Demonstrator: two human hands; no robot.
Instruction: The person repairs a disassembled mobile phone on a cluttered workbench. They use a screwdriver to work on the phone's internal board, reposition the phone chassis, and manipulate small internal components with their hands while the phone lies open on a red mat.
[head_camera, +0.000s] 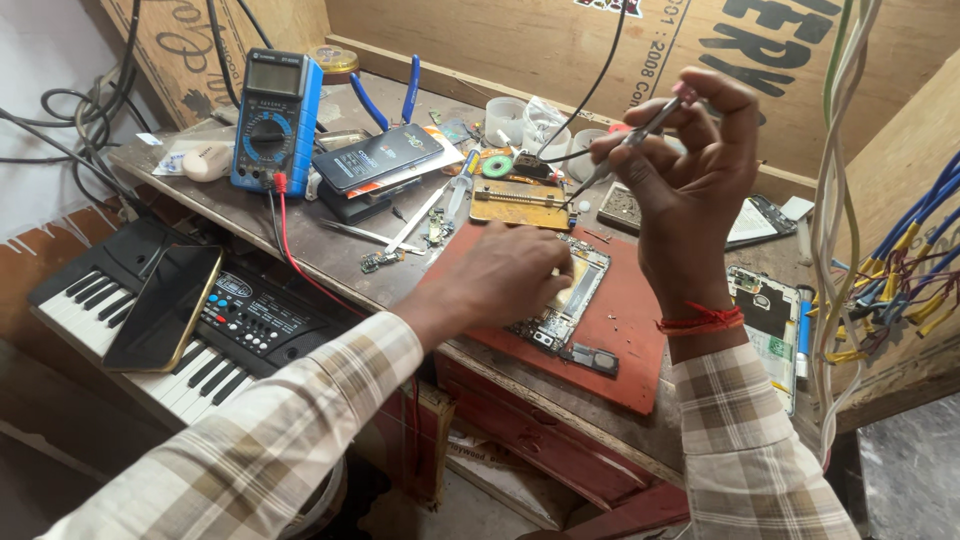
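Observation:
An opened phone (570, 300) with its circuit board bare lies on a red mat (625, 330) on the workbench. My left hand (505, 275) presses down on the phone's left side and covers part of it. My right hand (690, 170) is raised above the phone's far end and grips a thin screwdriver (625, 145) with a pink cap. The tool slants down to the left, and its tip ends near the phone's top edge, beside a yellow holder plate (520, 205).
A blue multimeter (275, 120) with red lead stands at back left, next to stacked phones (378, 160). An electronic keyboard (160, 320) with a phone on it sits lower left. Another opened phone (770, 320) lies right; loose wires (900, 260) hang there. Tweezers and blue-handled pliers (385, 95) lie behind.

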